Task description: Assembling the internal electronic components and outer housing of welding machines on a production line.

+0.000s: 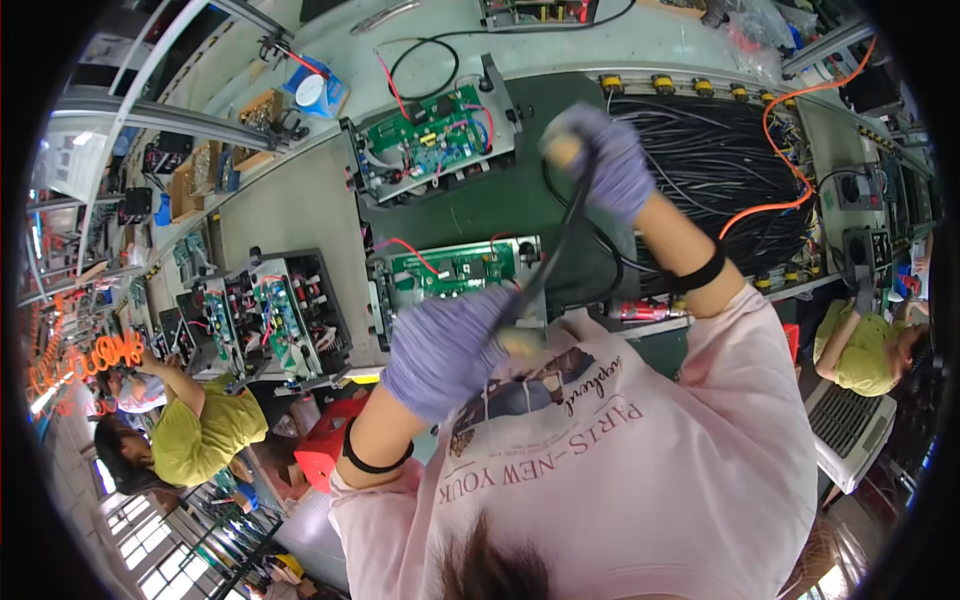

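Observation:
My left hand (440, 352), in a purple knit glove, is closed near my chest, over the edge of the nearer circuit-board unit. Farther off and to the right, my right hand (605, 165), gloved alike, is closed as well. A thick black cable (555, 245) stretches between the two hands, both gripping it; it is slightly blurred. Part of the cable loops down beside the right wrist. The nearer unit with a green board (455, 265) lies partly under the left hand. Beyond it sits a second open unit with a green board (428, 140) and red wires.
A large bundle of black cables (710, 180) lies to the right, with an orange hose (770, 205) across it. A red bottle-like object (645, 311) lies near the front edge. More open units (285, 310) stand left. Co-workers in yellow (210, 435) sit on both sides.

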